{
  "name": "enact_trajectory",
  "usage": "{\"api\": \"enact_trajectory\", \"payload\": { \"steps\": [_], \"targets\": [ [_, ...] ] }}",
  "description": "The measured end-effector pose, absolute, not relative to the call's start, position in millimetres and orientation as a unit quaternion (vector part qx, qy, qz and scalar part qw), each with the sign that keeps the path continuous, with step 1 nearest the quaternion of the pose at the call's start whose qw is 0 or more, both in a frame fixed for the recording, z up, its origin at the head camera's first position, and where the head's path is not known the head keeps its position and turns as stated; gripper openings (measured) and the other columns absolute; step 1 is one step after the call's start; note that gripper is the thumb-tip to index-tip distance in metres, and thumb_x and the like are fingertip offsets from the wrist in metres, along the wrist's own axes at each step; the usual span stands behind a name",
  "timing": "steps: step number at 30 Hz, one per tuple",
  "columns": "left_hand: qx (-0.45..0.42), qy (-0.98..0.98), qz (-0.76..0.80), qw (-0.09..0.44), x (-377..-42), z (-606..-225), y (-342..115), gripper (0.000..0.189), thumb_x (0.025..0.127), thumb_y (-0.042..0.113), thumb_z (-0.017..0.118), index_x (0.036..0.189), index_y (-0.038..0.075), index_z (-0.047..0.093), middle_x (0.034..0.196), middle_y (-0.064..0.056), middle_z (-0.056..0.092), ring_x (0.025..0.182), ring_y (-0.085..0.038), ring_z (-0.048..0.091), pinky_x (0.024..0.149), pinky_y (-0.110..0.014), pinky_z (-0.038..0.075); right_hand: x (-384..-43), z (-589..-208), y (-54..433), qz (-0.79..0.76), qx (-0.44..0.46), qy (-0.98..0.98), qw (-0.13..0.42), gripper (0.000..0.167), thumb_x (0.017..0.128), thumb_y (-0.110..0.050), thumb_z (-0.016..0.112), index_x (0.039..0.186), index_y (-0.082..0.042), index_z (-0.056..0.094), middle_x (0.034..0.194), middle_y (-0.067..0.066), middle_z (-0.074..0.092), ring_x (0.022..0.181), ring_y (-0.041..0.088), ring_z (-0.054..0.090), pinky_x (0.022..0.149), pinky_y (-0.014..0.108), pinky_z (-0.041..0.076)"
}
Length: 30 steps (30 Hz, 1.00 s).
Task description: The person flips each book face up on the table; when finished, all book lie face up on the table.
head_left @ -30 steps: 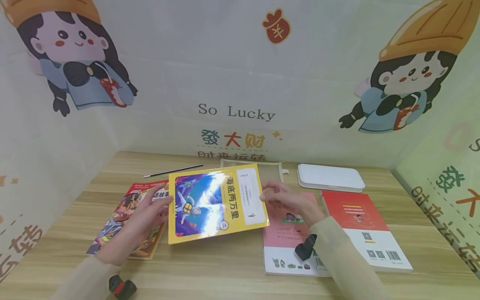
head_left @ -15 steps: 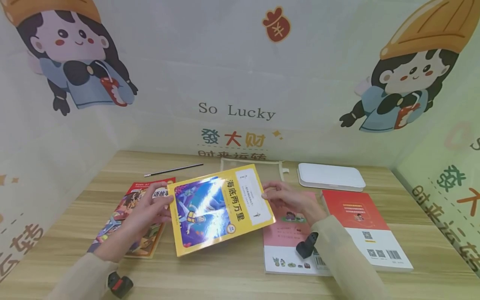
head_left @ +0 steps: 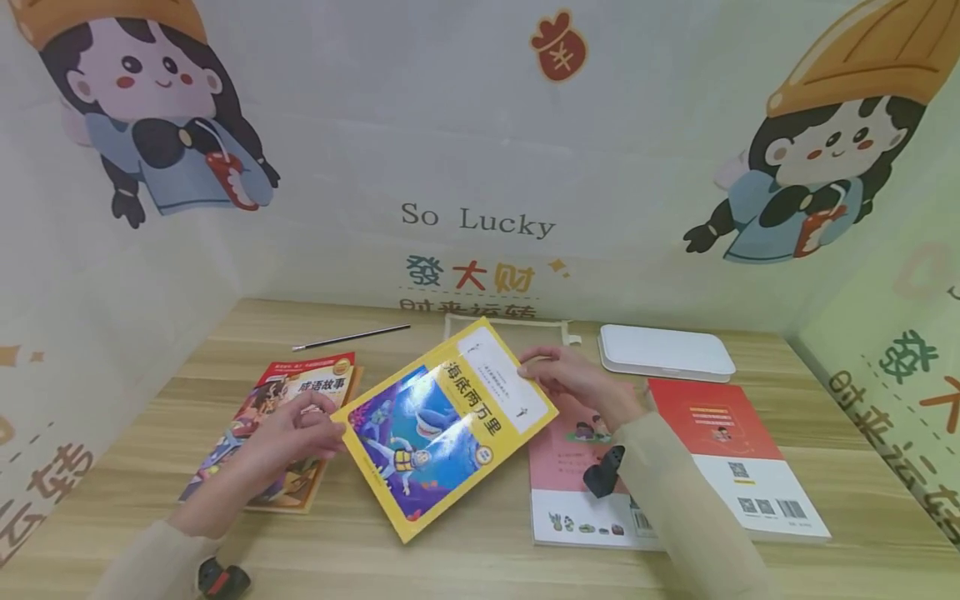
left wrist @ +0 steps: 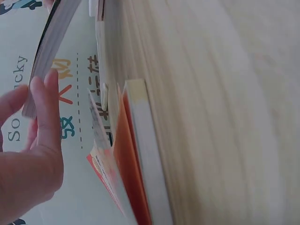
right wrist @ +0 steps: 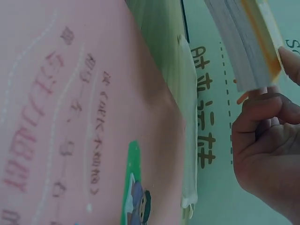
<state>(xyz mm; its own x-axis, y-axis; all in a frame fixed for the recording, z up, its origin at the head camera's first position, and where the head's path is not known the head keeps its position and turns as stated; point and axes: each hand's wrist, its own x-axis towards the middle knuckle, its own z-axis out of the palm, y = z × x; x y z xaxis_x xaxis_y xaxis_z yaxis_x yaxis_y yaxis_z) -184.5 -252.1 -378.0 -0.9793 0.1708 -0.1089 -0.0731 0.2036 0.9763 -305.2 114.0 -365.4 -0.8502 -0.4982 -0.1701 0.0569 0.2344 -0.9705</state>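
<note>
Book [head_left: 431,429], yellow-covered, turned from near-sideways to diagonal above the table [head_left: 480,571], title [head_left: 471,399] nearer level; left hand [head_left: 288,437] and right hand [head_left: 577,379] fingers pinch opposite sides.

From the head, looking forward and down over left grip [head_left: 292,442], right grip [head_left: 577,383] and tabletop [head_left: 450,567]. From each wrist, peering from close behind its own grip, turned sideways. Across all three, sharing the yellow book [head_left: 427,433] between the grips and the lettered backdrop [head_left: 480,158] beyond.
</note>
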Motion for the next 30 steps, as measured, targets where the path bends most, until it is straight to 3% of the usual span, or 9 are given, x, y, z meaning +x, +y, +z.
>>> {"api": "enact_trajectory", "payload": {
  "steps": [7,12,16,20,24,30],
  "targets": [
    [0.119,0.757,0.613,0.190,-180.9,-384.8,-263.3,0.024,0.083,0.010,0.061,0.092,-0.001,0.041,0.080,-0.018,0.063,0.078,-0.031,0.061,0.067,-0.038,0.052,-313.4,-364.8,101.0,-0.577,-0.135,0.765,0.251,0.030,0.083,-0.015,0.058,0.110,-0.003,0.054,0.096,0.010,0.061,0.077,0.016,0.059,0.074,0.029,0.046],
    [0.156,0.735,0.617,0.233,-175.6,-386.8,-267.8,0.024,0.083,0.006,0.058,0.094,-0.004,0.039,0.079,-0.021,0.062,0.073,-0.026,0.062,0.063,-0.035,0.053,-320.3,-367.5,87.7,-0.550,-0.117,0.787,0.252,0.031,0.081,-0.016,0.062,0.109,-0.004,0.056,0.083,0.006,0.061,0.058,0.011,0.050,0.059,0.024,0.045],
    [0.166,0.720,0.624,0.253,-169.4,-387.9,-269.5,0.034,0.083,0.004,0.058,0.106,-0.009,0.036,0.081,-0.024,0.061,0.069,-0.023,0.062,0.062,-0.035,0.053,-323.7,-371.5,77.0,-0.524,-0.113,0.807,0.247,0.029,0.079,-0.015,0.064,0.106,-0.003,0.059,0.069,0.003,0.055,0.047,0.010,0.035,0.046,0.020,0.034],
    [0.156,0.717,0.625,0.265,-163.2,-387.3,-270.1,0.045,0.083,0.004,0.058,0.118,-0.007,0.032,0.084,-0.027,0.060,0.070,-0.026,0.061,0.065,-0.038,0.052,-325.4,-375.5,67.7,-0.492,-0.122,0.828,0.238,0.027,0.079,-0.018,0.066,0.102,-0.005,0.062,0.060,0.001,0.050,0.044,0.009,0.032,0.041,0.018,0.027],
    [0.165,0.715,0.624,0.268,-159.9,-387.5,-270.4,0.044,0.084,0.004,0.057,0.118,-0.007,0.032,0.085,-0.029,0.060,0.071,-0.028,0.062,0.065,-0.040,0.052,-327.7,-379.9,60.2,-0.460,-0.133,0.849,0.223,0.027,0.077,-0.020,0.067,0.099,-0.006,0.064,0.064,0.001,0.055,0.045,0.008,0.037,0.040,0.018,0.029],
    [0.178,0.715,0.616,0.277,-157.4,-386.2,-271.2,0.043,0.085,0.005,0.056,0.117,-0.009,0.030,0.085,-0.029,0.059,0.071,-0.029,0.062,0.064,-0.041,0.052,-328.8,-384.1,50.2,-0.448,-0.129,0.861,0.204,0.025,0.075,-0.018,0.069,0.096,-0.004,0.065,0.080,0.004,0.061,0.063,0.012,0.054,0.055,0.019,0.042]
  ]
}}
